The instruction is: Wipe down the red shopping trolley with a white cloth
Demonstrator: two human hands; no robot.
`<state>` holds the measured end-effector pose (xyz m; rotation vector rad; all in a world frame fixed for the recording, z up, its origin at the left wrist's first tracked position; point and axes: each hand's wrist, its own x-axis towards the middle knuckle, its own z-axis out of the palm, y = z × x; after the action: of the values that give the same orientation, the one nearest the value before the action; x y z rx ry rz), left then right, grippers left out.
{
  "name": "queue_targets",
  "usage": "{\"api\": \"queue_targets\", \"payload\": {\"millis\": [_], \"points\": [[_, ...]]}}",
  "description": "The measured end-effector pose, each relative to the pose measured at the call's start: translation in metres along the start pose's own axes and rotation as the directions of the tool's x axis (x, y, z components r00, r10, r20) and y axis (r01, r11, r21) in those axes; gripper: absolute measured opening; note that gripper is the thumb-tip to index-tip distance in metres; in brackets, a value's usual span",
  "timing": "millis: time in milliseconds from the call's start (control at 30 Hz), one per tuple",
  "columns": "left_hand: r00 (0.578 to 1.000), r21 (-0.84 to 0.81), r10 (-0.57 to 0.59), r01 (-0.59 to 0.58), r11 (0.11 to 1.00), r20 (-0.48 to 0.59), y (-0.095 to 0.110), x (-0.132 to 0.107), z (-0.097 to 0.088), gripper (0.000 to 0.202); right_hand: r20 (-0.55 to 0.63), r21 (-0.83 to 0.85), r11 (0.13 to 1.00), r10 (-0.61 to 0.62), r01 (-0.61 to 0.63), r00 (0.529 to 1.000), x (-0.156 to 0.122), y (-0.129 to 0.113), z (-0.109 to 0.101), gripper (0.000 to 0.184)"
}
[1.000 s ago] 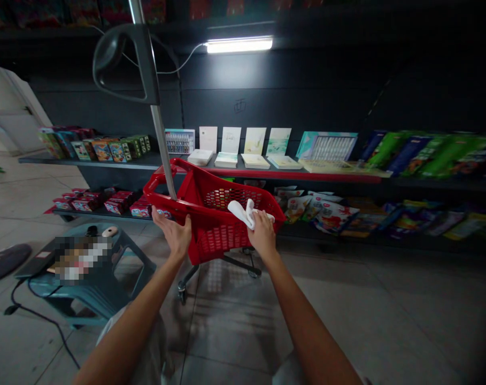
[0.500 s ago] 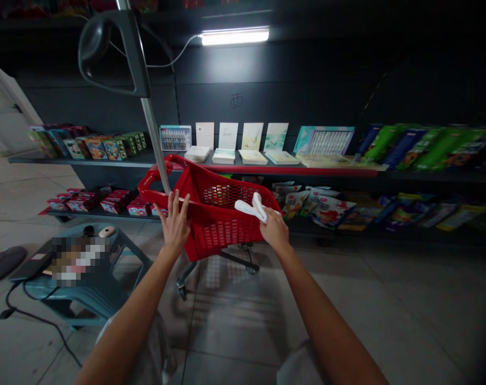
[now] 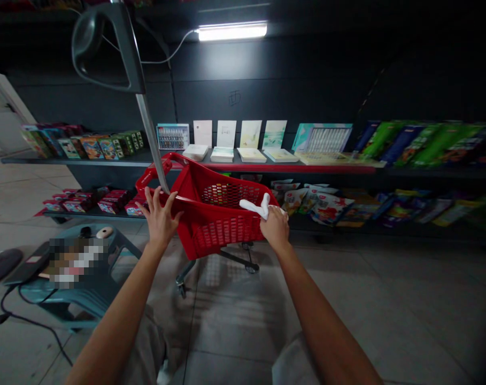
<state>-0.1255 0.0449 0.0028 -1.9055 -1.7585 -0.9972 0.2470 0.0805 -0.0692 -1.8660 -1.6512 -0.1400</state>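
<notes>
A red plastic shopping trolley basket (image 3: 226, 235) with mesh sides stands on wheels in front of me, tilted, with its grey metal pole (image 3: 150, 139) and dark grey handle (image 3: 106, 48) rising at the left. My left hand (image 3: 158, 216) is open, fingers spread, at the basket's near left rim, holding nothing. My right hand (image 3: 275, 227) is on the right rim, pressing a crumpled white cloth (image 3: 256, 207) against it. Part of the cloth is hidden under that hand.
Dark shelves (image 3: 267, 168) with boxes, cards and packets run behind the basket. At the left stands a teal plastic stool (image 3: 72, 297) bearing a pixelated object, with a black cable (image 3: 22, 321) on the tiled floor beside it.
The cloth and my right hand have slid rightward along the rim. My left hand has moved left, its fingers spreading wider. The whole view has drifted slightly.
</notes>
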Motion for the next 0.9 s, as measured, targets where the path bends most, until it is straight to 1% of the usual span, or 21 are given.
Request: {"api": "queue_targets", "payload": {"millis": [67,133,233,300,367,433,500,567,633,733,800,833,867,900], "points": [[1.0,-0.001,-0.003,0.003,1.0,0.012,0.002,0.0,0.001,0.074,-0.001,0.004,0.998,-0.06,0.06,0.998,-0.006,-0.025,0.003,0.054],[1.0,0.0,-0.003,0.003,1.0,0.025,0.003,-0.001,0.002,0.078,0.014,0.042,0.988,-0.149,0.149,0.989,-0.013,-0.056,0.006,0.056],[0.999,0.007,-0.002,0.002,1.0,0.034,0.004,-0.002,0.005,0.084,0.01,0.144,0.941,-0.311,0.306,0.95,-0.024,-0.106,0.007,0.057],[1.0,0.011,0.001,-0.001,1.0,0.029,0.004,-0.004,0.006,0.083,-0.006,0.22,0.896,-0.394,0.385,0.919,-0.029,-0.133,0.007,0.06],[1.0,0.013,0.001,-0.002,1.0,0.02,0.003,-0.004,0.006,0.081,-0.021,0.29,0.853,-0.448,0.435,0.894,-0.031,-0.148,0.007,0.062],[1.0,0.01,-0.005,0.005,1.0,0.017,0.003,-0.005,0.005,0.079,-0.029,0.333,0.825,-0.476,0.458,0.879,-0.031,-0.151,0.007,0.062],[1.0,0.009,-0.013,0.013,1.0,0.021,0.003,-0.005,0.004,0.078,-0.029,0.336,0.822,-0.479,0.46,0.878,-0.03,-0.142,0.007,0.06],[1.0,0.019,-0.015,0.015,1.0,0.023,0.004,-0.005,0.004,0.079,-0.027,0.303,0.839,-0.467,0.452,0.884,-0.029,-0.124,0.006,0.059],[1.0,0.034,-0.014,0.014,0.999,0.02,0.005,-0.005,0.004,0.08,-0.02,0.252,0.867,-0.44,0.431,0.898,-0.027,-0.099,0.003,0.058],[1.0,0.037,-0.013,0.013,0.999,0.017,0.005,-0.005,0.003,0.079,0.0,0.174,0.917,-0.364,0.358,0.932,-0.022,-0.051,-0.005,0.056],[1.0,0.024,-0.011,0.01,1.0,0.017,0.005,-0.005,0.003,0.077,0.01,0.157,0.958,-0.245,0.24,0.97,-0.017,-0.017,-0.011,0.055],[1.0,0.015,-0.01,0.01,1.0,0.017,0.005,-0.005,0.004,0.076,0.02,0.171,0.974,-0.152,0.146,0.988,-0.014,-0.001,-0.013,0.053],[1.0,0.007,-0.011,0.01,1.0,0.018,0.005,-0.004,0.004,0.076,0.038,0.189,0.982,-0.033,0.025,0.999,-0.011,0.013,-0.014,0.051],[1.0,-0.002,-0.011,0.011,1.0,0.019,0.004,-0.004,0.005,0.076,0.063,0.196,0.974,0.106,-0.116,0.992,-0.009,0.025,-0.015,0.049]]}}
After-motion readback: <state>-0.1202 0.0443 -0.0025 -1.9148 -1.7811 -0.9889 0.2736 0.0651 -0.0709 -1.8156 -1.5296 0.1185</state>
